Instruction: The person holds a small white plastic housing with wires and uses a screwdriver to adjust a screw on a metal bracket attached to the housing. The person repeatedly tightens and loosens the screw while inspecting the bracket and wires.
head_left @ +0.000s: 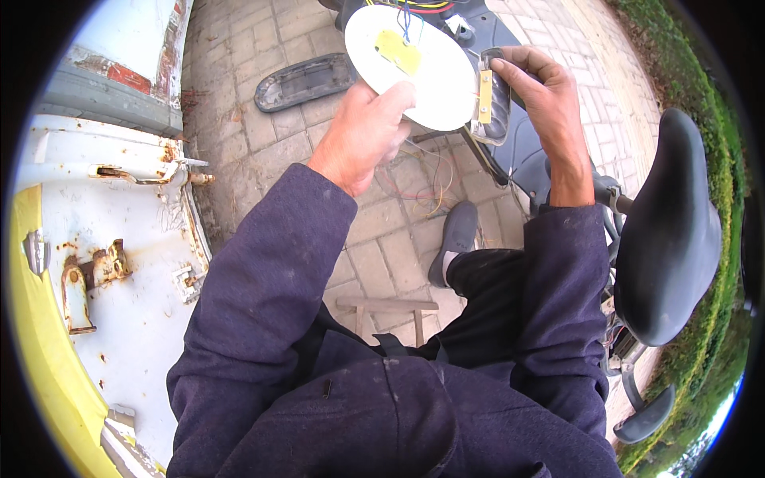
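My left hand [362, 131] grips the lower left edge of a bright white oval plate [446, 92], thumb on top. A small yellow board [398, 52] sits on the plate's face, with blue wires rising from it. With thumb and fingers, my right hand [550, 103] pinches the upper end of a dark, ribbed lamp-like piece [499, 107]. A narrow yellow strip [484, 97] with screws runs along its side. The piece stands close against the plate's right edge; whether they touch I cannot tell. Thin loose wires [438, 191] hang below the plate.
An empty dark oval housing [264, 97] lies on the paving. Beyond my hands is a dark vehicle body [498, 36] with coloured wires. A black saddle [673, 239] stands at right, a rusty white metal panel [143, 223] at left. A wooden stool [386, 304] is between my legs.
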### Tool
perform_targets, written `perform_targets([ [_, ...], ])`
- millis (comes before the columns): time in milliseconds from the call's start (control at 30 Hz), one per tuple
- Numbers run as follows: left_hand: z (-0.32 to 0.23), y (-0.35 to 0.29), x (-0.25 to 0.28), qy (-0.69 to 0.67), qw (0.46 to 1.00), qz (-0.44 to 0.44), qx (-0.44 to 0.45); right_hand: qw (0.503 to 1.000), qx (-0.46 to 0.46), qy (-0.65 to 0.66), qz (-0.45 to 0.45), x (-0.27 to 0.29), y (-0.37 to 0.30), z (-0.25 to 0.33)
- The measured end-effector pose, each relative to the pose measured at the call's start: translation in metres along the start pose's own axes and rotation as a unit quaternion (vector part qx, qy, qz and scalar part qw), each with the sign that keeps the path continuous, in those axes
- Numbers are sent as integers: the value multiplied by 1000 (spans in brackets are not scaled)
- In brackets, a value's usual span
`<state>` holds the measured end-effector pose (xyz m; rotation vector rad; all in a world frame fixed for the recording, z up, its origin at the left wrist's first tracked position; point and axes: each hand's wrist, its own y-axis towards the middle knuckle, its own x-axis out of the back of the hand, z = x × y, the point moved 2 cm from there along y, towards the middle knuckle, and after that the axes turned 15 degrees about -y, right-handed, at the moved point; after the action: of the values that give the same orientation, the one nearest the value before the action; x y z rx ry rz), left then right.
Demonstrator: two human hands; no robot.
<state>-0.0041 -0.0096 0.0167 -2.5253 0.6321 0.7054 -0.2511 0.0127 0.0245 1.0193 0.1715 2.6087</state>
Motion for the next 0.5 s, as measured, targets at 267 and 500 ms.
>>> perform_targets([
  [267,6,-2,-2,2,1000,19,-15,997,21,-66,-15,-2,-2,4],
  [500,9,1,-4,6,998,18,-53,994,3,-109,3,-6,-6,12],
])
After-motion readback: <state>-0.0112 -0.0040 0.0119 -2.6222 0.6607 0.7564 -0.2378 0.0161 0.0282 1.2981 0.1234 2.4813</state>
